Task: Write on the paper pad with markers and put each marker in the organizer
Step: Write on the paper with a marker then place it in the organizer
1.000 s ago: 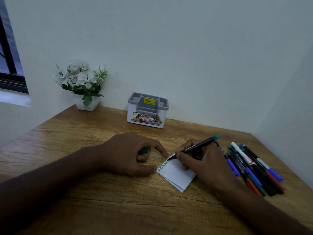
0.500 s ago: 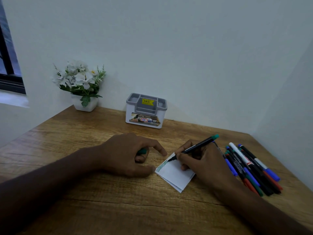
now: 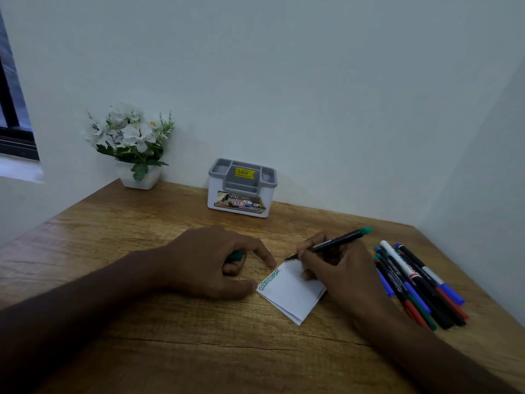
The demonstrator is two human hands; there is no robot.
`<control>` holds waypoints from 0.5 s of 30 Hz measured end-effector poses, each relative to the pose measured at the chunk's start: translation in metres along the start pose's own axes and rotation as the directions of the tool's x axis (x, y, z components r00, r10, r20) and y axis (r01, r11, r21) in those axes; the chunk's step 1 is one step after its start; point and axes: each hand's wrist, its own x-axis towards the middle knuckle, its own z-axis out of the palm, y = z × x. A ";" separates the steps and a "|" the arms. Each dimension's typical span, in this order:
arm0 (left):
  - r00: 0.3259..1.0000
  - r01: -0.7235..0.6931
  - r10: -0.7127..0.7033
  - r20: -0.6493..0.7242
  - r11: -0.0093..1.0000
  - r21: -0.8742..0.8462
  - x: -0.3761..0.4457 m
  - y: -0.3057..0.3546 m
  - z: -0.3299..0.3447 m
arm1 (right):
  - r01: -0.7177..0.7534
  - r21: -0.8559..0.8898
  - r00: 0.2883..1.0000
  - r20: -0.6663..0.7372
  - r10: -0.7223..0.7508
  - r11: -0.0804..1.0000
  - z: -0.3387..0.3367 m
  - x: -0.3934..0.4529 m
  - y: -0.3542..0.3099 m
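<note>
My green-capped black marker (image 3: 329, 244) has crept up the small white paper pad (image 3: 292, 291) to its top corner. My right hand (image 3: 338, 268) pinches it, barrel slanting to upper right; my left hand (image 3: 218, 263) clenches the green cap (image 3: 235, 255). The grey-and-white plastic organizer (image 3: 242, 187) sits above centre, between both hands.

Home desk nook: wooden desk (image 3: 142, 351), flower pot (image 3: 139, 177), window (image 3: 12, 120)

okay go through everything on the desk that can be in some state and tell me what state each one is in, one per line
Green marker: uncapped, held in right hand, tip at the paper's far corner.
Marker cap: held in left hand.
Paper pad: flat on desk, green loops along one edge.
Organizer: upright, no markers visible inside.
Spare markers: capped, piled on the desk.
</note>
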 end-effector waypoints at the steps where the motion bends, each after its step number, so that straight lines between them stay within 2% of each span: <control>1: 1.000 0.005 -0.005 0.005 1.000 -0.001 0.000 0.000 0.000 | -0.010 0.047 0.999 -0.052 0.012 0.999 0.000 0.001 0.001; 3: 1.000 0.007 -0.007 0.004 1.000 0.003 0.001 0.000 0.000 | -0.012 0.091 0.993 -0.119 0.023 0.996 -0.002 0.004 0.001; 5: 1.000 0.003 -0.003 -0.001 1.000 0.009 0.001 0.000 0.000 | 0.016 0.056 0.992 -0.122 -0.009 0.998 -0.003 0.005 0.001; 10: 1.000 0.003 -0.003 -0.005 1.000 0.016 0.000 0.000 0.000 | 0.007 0.020 1.000 0.005 -0.007 1.000 -0.002 0.003 0.002; 15: 1.000 0.000 0.000 -0.009 1.000 0.028 0.000 -0.002 0.000 | 0.035 -0.067 0.998 0.063 -0.030 0.997 -0.002 0.002 0.000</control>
